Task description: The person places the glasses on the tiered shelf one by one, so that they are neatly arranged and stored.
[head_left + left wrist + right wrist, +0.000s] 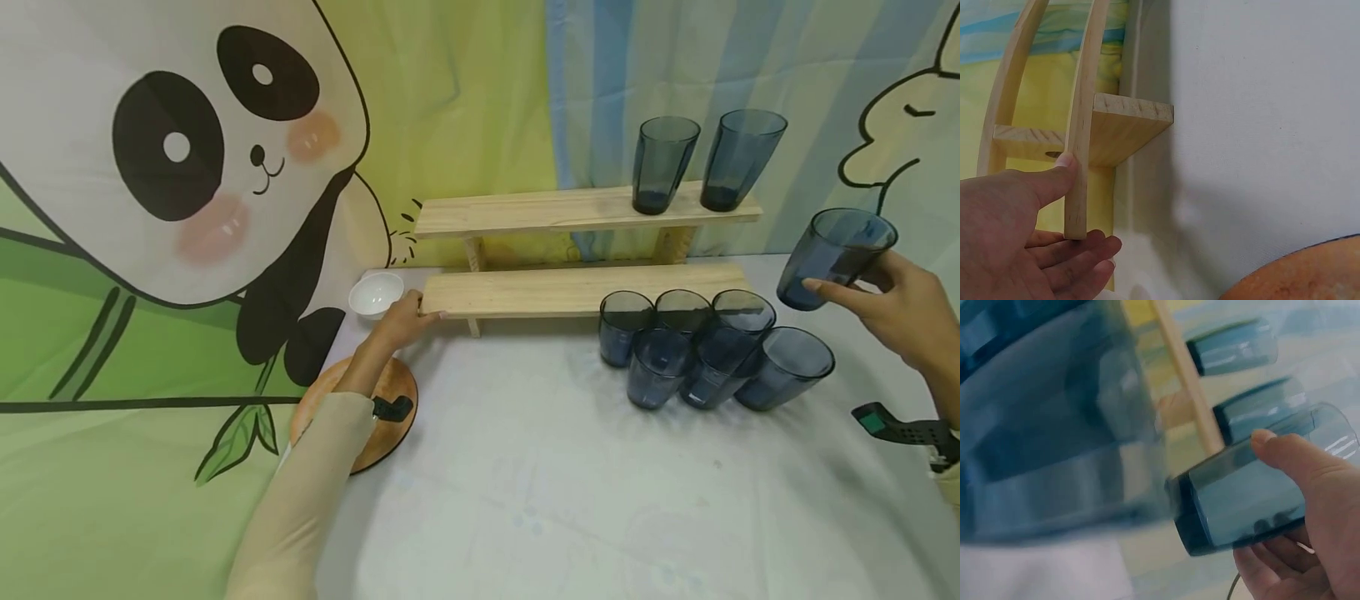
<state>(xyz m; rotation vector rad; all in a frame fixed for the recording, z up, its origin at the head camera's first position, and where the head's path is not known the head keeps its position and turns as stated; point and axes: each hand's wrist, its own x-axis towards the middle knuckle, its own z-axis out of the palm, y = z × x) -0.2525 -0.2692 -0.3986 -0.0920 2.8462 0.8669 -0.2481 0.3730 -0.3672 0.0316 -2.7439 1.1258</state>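
Note:
My right hand (903,304) holds a blue-tinted drinking glass (834,260) in the air, right of the two-tier wooden shelf (525,292). In the right wrist view the thumb lies along one side of this glass (1241,500), with fingers around the other. My left hand (401,323) grips the left end of the shelf's lower board; the left wrist view has the thumb on one face of the board (1079,137) and fingers at the other. Two matching glasses (663,167) stand on the upper board's right part. Several more glasses (660,367) cluster on the table before the shelf.
A white bowl (377,293) sits left of the shelf. Under my left forearm lies a round brown board (390,433). A panda-print cloth (172,333) hangs along the left and back. The white table surface (540,483) extends in front.

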